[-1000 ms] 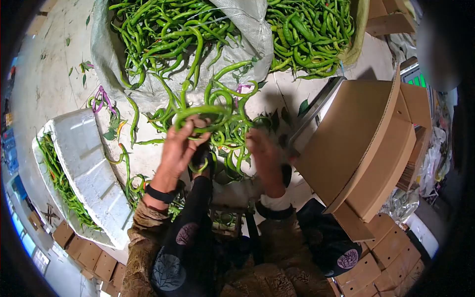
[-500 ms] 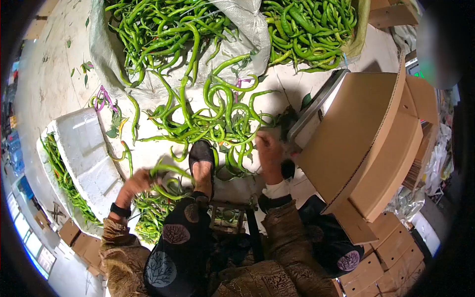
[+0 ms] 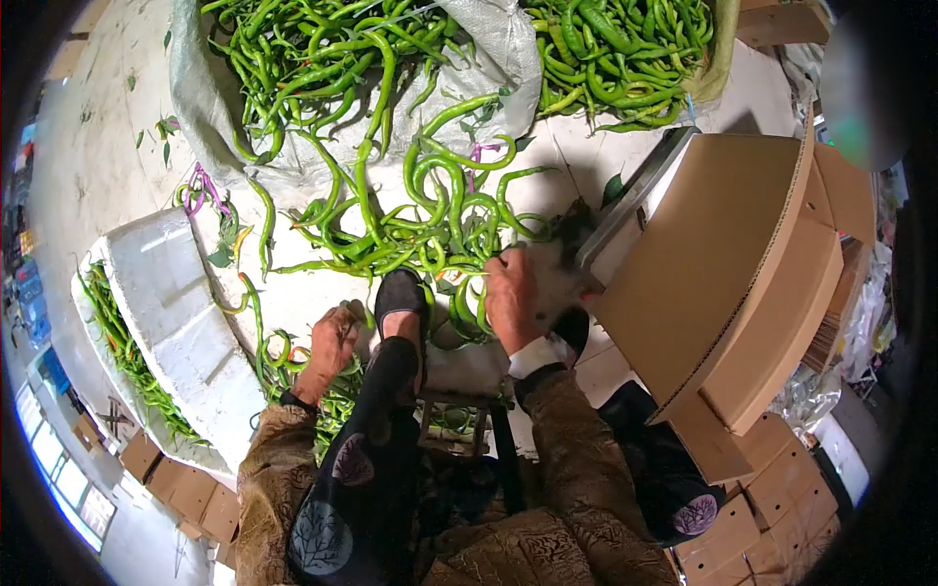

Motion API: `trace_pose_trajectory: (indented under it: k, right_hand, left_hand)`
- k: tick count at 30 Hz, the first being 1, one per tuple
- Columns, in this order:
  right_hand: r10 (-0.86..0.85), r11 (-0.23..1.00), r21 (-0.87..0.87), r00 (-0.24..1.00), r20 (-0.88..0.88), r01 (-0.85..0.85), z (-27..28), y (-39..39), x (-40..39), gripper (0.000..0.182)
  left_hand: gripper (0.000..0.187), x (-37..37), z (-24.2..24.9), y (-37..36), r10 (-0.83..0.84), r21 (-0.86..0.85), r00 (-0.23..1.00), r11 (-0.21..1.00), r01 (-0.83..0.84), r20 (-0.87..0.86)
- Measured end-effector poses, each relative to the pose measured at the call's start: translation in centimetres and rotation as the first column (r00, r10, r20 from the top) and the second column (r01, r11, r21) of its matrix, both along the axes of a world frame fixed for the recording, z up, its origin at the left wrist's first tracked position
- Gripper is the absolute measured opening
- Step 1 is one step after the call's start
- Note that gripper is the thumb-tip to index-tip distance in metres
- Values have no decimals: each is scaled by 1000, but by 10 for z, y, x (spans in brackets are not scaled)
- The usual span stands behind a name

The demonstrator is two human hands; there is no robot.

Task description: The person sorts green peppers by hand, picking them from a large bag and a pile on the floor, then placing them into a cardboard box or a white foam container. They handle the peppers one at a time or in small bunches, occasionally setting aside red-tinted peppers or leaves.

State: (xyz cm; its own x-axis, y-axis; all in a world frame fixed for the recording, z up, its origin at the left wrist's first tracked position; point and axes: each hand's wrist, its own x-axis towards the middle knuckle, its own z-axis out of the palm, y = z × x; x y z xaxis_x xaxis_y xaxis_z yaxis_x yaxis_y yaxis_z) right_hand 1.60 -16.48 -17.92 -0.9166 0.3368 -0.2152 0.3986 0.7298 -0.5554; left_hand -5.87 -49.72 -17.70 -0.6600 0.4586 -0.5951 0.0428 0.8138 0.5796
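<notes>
Long curly green chili peppers (image 3: pixel 454 195) lie in a loose heap on the pale floor in front of me. My right hand (image 3: pixel 511 301) is at the heap's near right edge, fingers curled down round a pepper there; the fingertips are partly hidden. My left hand (image 3: pixel 334 340) hovers left of my shoe (image 3: pixel 402 298), its fingers loosely bent with no pepper plainly held. More peppers (image 3: pixel 337 415) are piled beneath and beside that hand, next to my left leg.
A white sack (image 3: pixel 498 73) and a yellowish sack (image 3: pixel 721 59), both full of green peppers, stand at the back. To the left is a white foam box (image 3: pixel 181 303) with peppers beyond it. An open cardboard box (image 3: pixel 703 264) is at right, beside a grey-edged flat object (image 3: pixel 635 200).
My left hand has moved right toward my shoe, and the peppers it held now lie on the pile to its left. My right hand has shifted slightly left onto the heap's edge.
</notes>
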Motion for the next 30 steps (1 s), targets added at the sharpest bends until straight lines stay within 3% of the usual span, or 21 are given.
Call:
trace_pose_trajectory:
  k: [1, 2, 4, 5, 7, 8, 9, 10, 12, 13, 14, 16, 18, 19, 20, 22, 24, 26, 27, 28, 30]
  right_hand:
    - [-52, 997, 46, 991, -123, 58, 1, 0, -2, 16]
    - [-49, 998, 42, 992, -117, 54, 6, 0, 0, 16]
    - [-67, 979, 176, 980, -190, 101, 25, 5, -6, 12]
    - [-63, 978, 182, 980, -190, 98, 35, 7, -9, 12]
    - [-131, 991, -1, 977, -171, 132, 50, 5, -14, 17]
    - [-132, 991, -2, 976, -173, 134, 50, 0, -17, 17]
    - [-256, 926, -283, 967, 11, 249, 48, -7, -23, 23]
    - [-315, 768, -514, 924, 219, 383, 46, -15, -30, 29]
    - [-253, 869, -419, 964, 77, 262, 21, -40, -37, 43]
    - [-227, 901, -358, 970, 89, 244, 13, -54, -38, 45]
    - [-201, 931, -290, 974, 103, 223, 9, -64, -41, 47]
    - [-271, 923, -263, 959, 81, 282, -16, -77, -38, 38]
    - [-342, 899, -261, 936, 82, 351, -13, -73, -38, 28]
    - [-349, 901, -273, 937, 6, 337, -6, -69, -34, 24]
    - [-357, 902, -283, 932, -68, 325, 17, -63, -36, 19]
    - [-183, 965, -214, 974, -136, 151, 56, -68, -34, 17]
    - [67, 965, -238, 980, -190, -112, 48, -100, -18, 25]
    - [-136, 924, -369, 988, -78, 98, 46, -123, -13, 34]
    - [-96, 927, -370, 991, -96, 54, 49, -122, -13, 48]
    - [-100, 928, -367, 991, -91, 60, 60, -119, -12, 48]
    - [-77, 925, -381, 978, -194, -3, 84, -117, -3, 50]
  left_hand:
    - [37, 8, 2, -1, 73, 58, 996, 996, -70, -59]
    - [37, 15, 0, 0, 77, 53, 996, 996, -74, -53]
    - [38, 13, 1, 14, -131, -127, 889, 988, 83, -438]
    - [39, 14, -4, 16, -231, -219, 880, 964, 150, -414]
    - [39, 23, -11, 20, -238, -197, 886, 965, 171, -398]
    - [39, 26, -13, 19, -253, -185, 888, 963, 195, -384]
    - [36, 22, 14, 40, -165, -132, 888, 984, 119, -430]
    - [36, 25, 7, 36, -171, -134, 884, 983, 124, -434]
    - [37, 46, -18, 21, -289, -279, 822, 946, 166, -490]
    - [38, 54, -29, 13, -377, -381, 819, 900, 213, -433]
    - [38, 57, -33, 10, -379, -378, 818, 900, 217, -433]
    - [36, 63, -37, 7, -167, -262, 938, 961, 86, -303]
    - [28, 52, -18, 10, -110, -257, 936, 966, 22, -335]
    - [25, 45, -3, 12, 252, 27, 966, 968, -251, -62]
    - [21, 36, 16, 17, 495, 205, 817, 802, -560, 295]
    - [23, 14, 63, 66, 457, 211, 807, 806, -553, 373]
    - [31, 2, 95, 123, 490, 314, 683, 636, -705, 541]
    - [35, 8, 61, 119, 487, 288, 620, 594, -751, 615]
    - [38, 11, 49, 119, 495, 248, 545, 544, -801, 677]
    - [33, 9, 55, 122, 490, 271, 486, 446, -853, 724]
    - [28, 1, 60, 108, 504, 315, 579, 516, -797, 641]
